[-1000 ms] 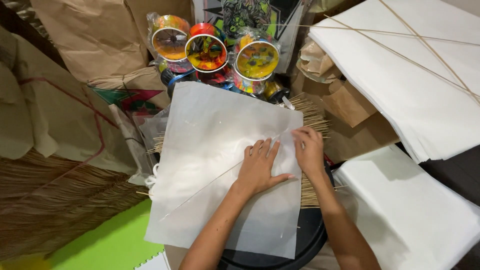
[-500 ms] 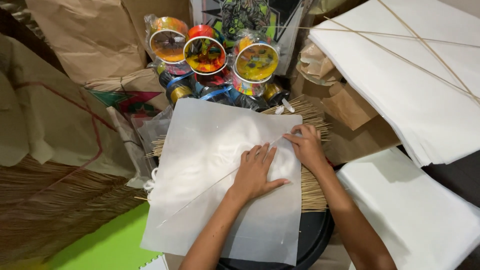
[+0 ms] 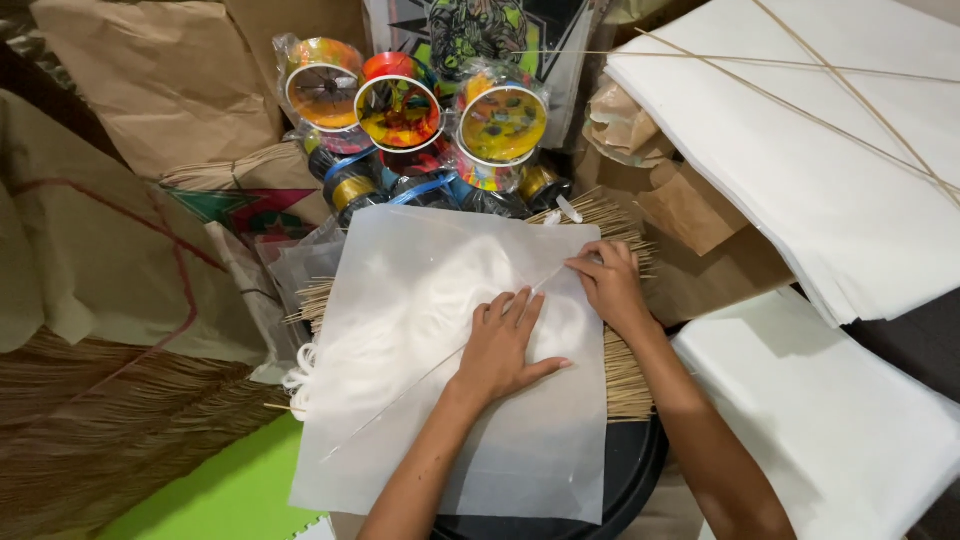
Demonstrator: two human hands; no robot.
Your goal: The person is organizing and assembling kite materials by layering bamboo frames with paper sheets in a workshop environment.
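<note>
A translucent white paper sheet [image 3: 400, 330] lies over a bundle of thin bamboo sticks [image 3: 628, 375] on a round black surface [image 3: 610, 485]. A thin stick [image 3: 400, 400] runs diagonally across the sheet from lower left to upper right. My left hand [image 3: 505, 345] lies flat on the sheet beside the stick, fingers spread. My right hand [image 3: 608, 285] is at the sheet's upper right edge, fingertips pinching the stick's upper end.
Colourful thread spools [image 3: 400, 110] stand behind the sheet. A stack of white paper with crossed sticks [image 3: 800, 150] fills the upper right, and more white sheets [image 3: 830, 420] lie at lower right. Brown paper [image 3: 110, 240] and dry fibres [image 3: 100, 440] crowd the left, above a green mat [image 3: 220, 490].
My right hand has crept slightly up and left along the stick toward its upper end. My left hand stays pressed flat on the sheet, barely shifted.
</note>
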